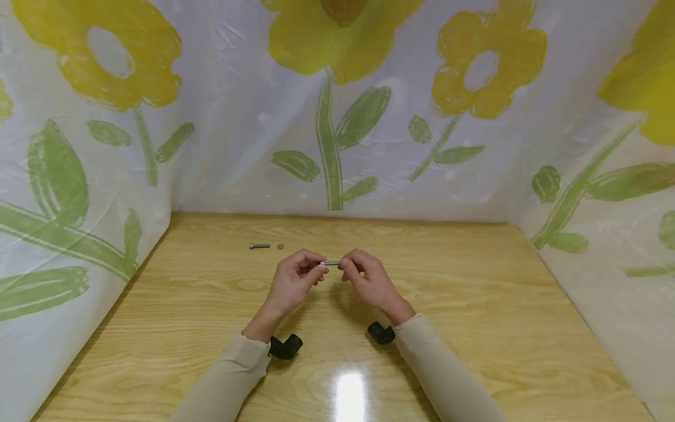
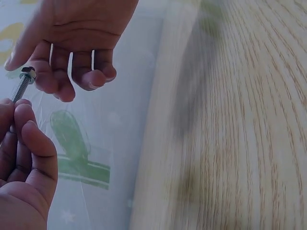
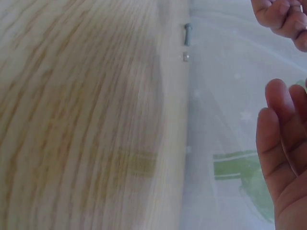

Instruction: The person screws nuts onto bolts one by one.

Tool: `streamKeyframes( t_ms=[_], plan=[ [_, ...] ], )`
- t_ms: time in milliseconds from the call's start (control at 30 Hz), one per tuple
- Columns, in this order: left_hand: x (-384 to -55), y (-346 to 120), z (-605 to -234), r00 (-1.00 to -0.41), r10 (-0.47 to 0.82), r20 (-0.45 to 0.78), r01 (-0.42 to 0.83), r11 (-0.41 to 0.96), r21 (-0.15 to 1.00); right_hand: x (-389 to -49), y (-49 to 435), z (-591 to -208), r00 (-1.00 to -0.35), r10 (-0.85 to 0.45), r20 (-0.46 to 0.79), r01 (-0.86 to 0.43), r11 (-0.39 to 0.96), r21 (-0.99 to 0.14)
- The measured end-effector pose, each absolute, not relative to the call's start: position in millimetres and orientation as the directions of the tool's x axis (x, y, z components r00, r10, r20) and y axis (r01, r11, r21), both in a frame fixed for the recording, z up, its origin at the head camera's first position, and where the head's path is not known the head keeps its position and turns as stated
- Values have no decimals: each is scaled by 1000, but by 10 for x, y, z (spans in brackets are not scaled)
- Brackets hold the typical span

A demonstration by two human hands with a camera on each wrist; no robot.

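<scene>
My left hand (image 1: 295, 280) pinches the shank of a threaded metal bolt (image 1: 332, 263) between thumb and fingers, above the table. In the left wrist view the bolt (image 2: 20, 91) rises from these fingertips, with a hexagonal nut (image 2: 28, 73) around its upper end. Close about that nut is my right hand (image 1: 371, 281). Its fingers are loosely bent, the index finger is right beside the nut, and a gap shows between thumb and nut. Whether the index finger touches cannot be told. The right wrist view shows part of the right hand (image 3: 288, 158) but hides the bolt.
A second bolt (image 1: 260, 246) lies on the wooden table (image 1: 474, 328) beyond the left hand, with a loose nut (image 1: 280, 247) just right of it. Black curved pieces (image 1: 286, 347) sit at both cuffs. A flower-patterned cloth (image 1: 232, 117) encloses the table's back and sides.
</scene>
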State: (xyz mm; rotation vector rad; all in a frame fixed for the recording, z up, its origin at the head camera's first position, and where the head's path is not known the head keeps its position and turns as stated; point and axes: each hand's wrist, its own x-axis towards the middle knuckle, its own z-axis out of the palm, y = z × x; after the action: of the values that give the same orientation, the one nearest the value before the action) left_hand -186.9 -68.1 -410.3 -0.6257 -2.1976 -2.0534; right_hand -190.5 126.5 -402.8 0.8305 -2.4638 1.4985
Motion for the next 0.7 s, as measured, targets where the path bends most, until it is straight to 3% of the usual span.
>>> streamKeyframes(
  t_ms=[167,367,700],
  plan=[
    [-1863,-699,-4107,-918,244,312,332,47,942,-1906,1260,-4046,-846,-380,373,-501,330,-800],
    [-1858,-700,-4108,-922,229,311,330,51,942,-1995,1258,-4175,-785,-399,475,-593,260,-762],
    [-1855,-671,-4101,-914,242,327,346,42,937,-2164,1335,-4406,-793,-391,467,-593,318,-740]
  ],
)
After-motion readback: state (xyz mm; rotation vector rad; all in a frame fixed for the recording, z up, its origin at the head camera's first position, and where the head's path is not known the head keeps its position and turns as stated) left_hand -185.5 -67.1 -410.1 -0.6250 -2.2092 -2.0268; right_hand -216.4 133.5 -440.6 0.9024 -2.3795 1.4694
